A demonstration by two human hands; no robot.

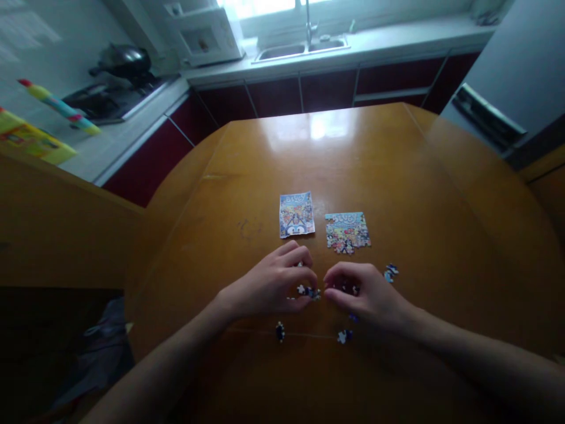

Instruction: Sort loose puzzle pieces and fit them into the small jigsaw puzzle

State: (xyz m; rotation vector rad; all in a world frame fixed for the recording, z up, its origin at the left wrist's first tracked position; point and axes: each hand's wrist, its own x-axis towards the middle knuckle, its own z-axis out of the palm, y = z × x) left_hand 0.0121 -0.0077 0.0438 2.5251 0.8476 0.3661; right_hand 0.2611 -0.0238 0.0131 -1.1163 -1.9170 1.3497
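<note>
My left hand point(286, 277) is closed, with thumb and fingertips pinching a small joined cluster of jigsaw puzzle pieces point(313, 293) just over the table. Facing it, my right hand point(364, 291) curls thumb and index finger nearly together beside that cluster; whatever lies between its tips is too small to make out. Some pieces show within the curl of my right hand. Beyond the hands are a partly assembled puzzle point(348, 231) with a jagged lower edge and a colourful picture sheet point(296, 215) to its left.
Loose puzzle pieces lie around my hands: a dark one point(280, 331), a pale-and-blue pair point(343, 336) and a small group point(391, 272) at right. They rest on a wooden table point(247, 159). Behind it are a counter with a sink point(282, 53), a microwave point(205, 38) and a stove point(106, 97).
</note>
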